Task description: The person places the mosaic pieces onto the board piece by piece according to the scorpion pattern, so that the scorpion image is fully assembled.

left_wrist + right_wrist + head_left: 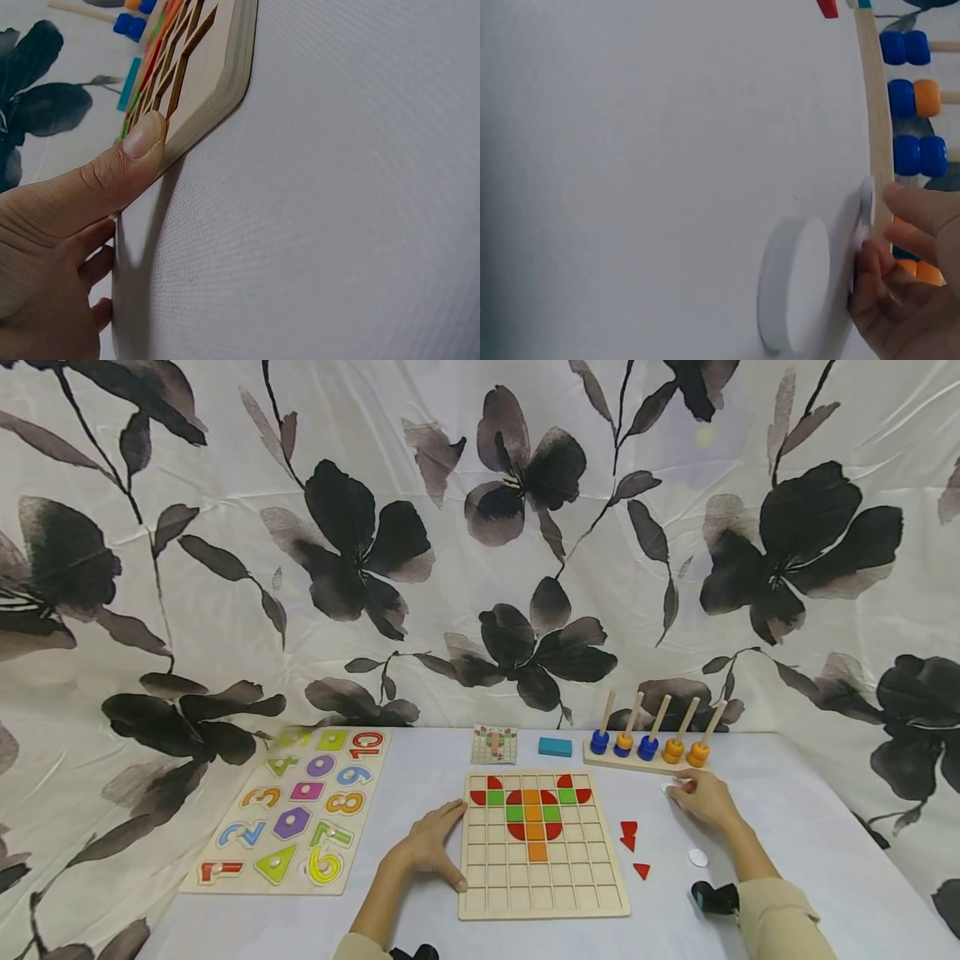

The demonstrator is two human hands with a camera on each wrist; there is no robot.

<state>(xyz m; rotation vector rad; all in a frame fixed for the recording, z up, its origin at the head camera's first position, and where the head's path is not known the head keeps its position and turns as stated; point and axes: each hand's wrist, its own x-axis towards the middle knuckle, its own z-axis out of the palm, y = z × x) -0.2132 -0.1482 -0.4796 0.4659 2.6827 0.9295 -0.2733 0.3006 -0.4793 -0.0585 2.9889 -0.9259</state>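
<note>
My left hand (429, 845) lies along the left edge of a wooden grid board (498, 906), its thumb (142, 142) touching the edge. Red, green and orange tiles fill part of the grid, with an orange column (533, 831) in the middle. At the right, my right hand (705, 797) is beside a peg bead rack (637, 761), fingers bent above the table. A small white disc (867, 199) lies next to its fingertips, with a slight gap in the right wrist view. Nearer in that view lies another white disc (808, 285).
Red pieces (628, 835) lie right of the board. A pattern card (494, 746) and a teal block (555, 747) sit behind it. A number-and-shape puzzle board (300, 810) lies at the left. Floral cloth (420, 693) hangs behind the table.
</note>
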